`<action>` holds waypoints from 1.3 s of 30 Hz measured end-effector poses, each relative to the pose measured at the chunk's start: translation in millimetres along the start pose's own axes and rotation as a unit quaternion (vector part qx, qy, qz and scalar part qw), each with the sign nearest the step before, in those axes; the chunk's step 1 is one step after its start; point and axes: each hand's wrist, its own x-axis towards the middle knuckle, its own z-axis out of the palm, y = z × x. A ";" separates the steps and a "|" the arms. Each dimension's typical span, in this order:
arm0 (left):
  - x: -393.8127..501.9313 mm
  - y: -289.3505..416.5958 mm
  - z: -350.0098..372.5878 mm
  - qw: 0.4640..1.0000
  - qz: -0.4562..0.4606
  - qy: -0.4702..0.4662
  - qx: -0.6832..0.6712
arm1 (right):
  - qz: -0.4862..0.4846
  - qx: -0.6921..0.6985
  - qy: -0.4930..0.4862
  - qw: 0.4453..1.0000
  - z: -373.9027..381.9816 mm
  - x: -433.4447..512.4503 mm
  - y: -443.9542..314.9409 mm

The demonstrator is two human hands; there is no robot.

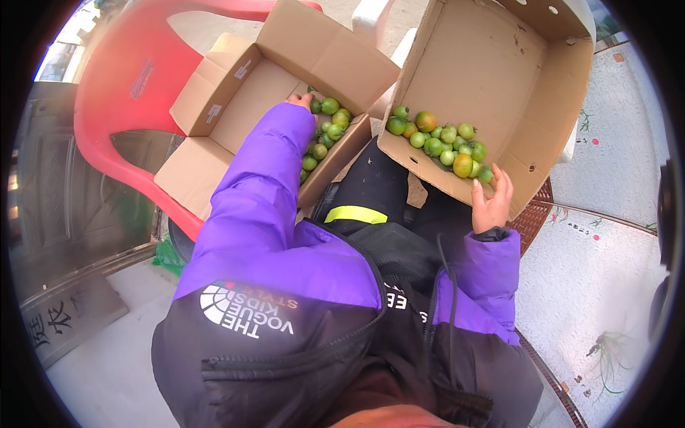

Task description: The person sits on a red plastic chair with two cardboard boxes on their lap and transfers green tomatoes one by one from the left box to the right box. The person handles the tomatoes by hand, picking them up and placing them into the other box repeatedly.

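Note:
My left hand [301, 101] reaches into the left cardboard box [249, 109], beside several green tomatoes [329, 106] lying along its right side. The sleeve hides part of this hand, and whether it grips a tomato cannot be seen. In the right cardboard box [473, 69], green and orange-tinged tomatoes [448, 134] lie gathered along the near edge. My right hand [491, 200] is at the near side of that box, its thumb and fingers apart around the end green tomato [486, 174], with no clear hold on it.
The left box rests on a red plastic chair [123, 80]; a white plastic chair [369, 21] shows behind the boxes. At right stands a table with a white patterned cover [594, 267]. A green plastic bag [168, 255] lies at left, near a dark door [64, 176].

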 end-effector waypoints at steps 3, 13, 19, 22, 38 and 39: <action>-1.5 -1.1 10.5 0.999 0.003 0.032 -0.020 | 0.007 0.010 -0.020 1.000 2.8 -0.5 3.1; -75.6 27.6 -32.5 0.930 0.093 0.073 -0.349 | -0.016 0.165 -0.139 0.976 29.9 -7.6 -38.6; -155.3 109.2 -64.9 0.838 0.245 -0.049 -0.486 | 0.015 0.337 -0.315 0.887 44.1 -25.4 -83.2; -179.9 139.7 -64.7 0.838 0.314 -0.071 -0.441 | -0.042 0.404 -0.327 0.853 49.0 -28.2 -92.0; -173.9 145.6 -57.6 0.536 -0.016 -0.375 -0.756 | -0.095 0.187 -0.258 0.943 40.5 -22.4 -71.0; -177.0 147.5 -60.1 0.536 0.034 -0.382 -0.752 | -0.155 0.170 -0.272 0.934 43.4 -24.5 -75.1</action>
